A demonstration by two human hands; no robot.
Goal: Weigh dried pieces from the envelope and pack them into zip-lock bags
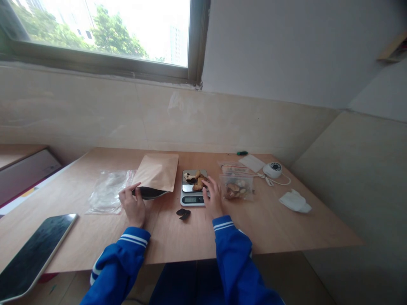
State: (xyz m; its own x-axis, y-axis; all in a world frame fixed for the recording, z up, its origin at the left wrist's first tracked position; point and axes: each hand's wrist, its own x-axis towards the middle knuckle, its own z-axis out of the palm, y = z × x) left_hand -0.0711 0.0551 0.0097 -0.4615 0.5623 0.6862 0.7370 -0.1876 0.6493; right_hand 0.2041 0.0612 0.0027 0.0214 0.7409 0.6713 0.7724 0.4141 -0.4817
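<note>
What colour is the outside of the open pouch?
The pouch is light brown outside; head view.

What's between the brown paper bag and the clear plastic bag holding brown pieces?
The head view shows a white-and-silver scale holding lumpy brown pieces, then the right hand.

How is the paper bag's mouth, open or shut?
Open: the paper bag gapes at its near edge, by the left hand, showing its dark inside.

scale's around mid tabletop with mushroom pieces on it, a loose bit just in front, pouch to its left, plastic bags left of that, phone nearest left, zip bags just right, dome camera further right
</note>
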